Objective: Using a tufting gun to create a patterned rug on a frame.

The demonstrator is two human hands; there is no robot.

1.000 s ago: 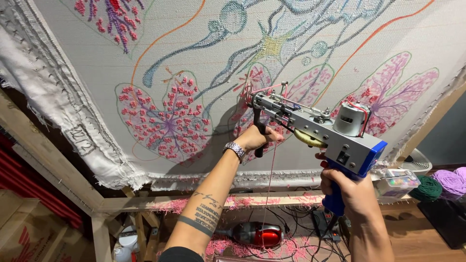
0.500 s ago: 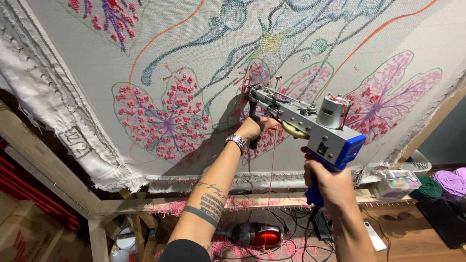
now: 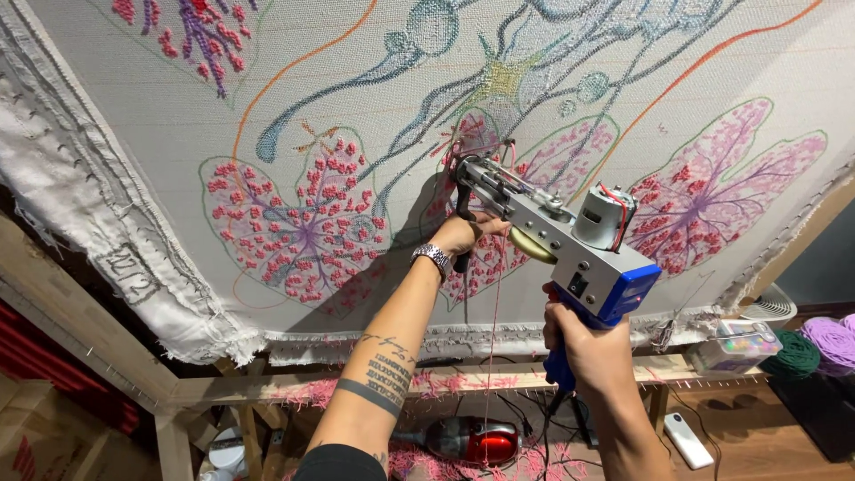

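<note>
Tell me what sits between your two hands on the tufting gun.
In the head view, between the left hand and right hand lie the tufting gun's grey metal body and a brass-coloured wheel.

A rug-tufting workshop: pale cloth [image 3: 160, 98] with coloured flower outlines is stretched over a wooden frame [image 3: 80, 343] filling most of the view, a tufting gun [image 3: 557, 236] presses against it mid-frame, yarn cones [image 3: 815, 343] stand at lower right, and pink yarn scraps [image 3: 419, 463] litter the floor below.
</note>
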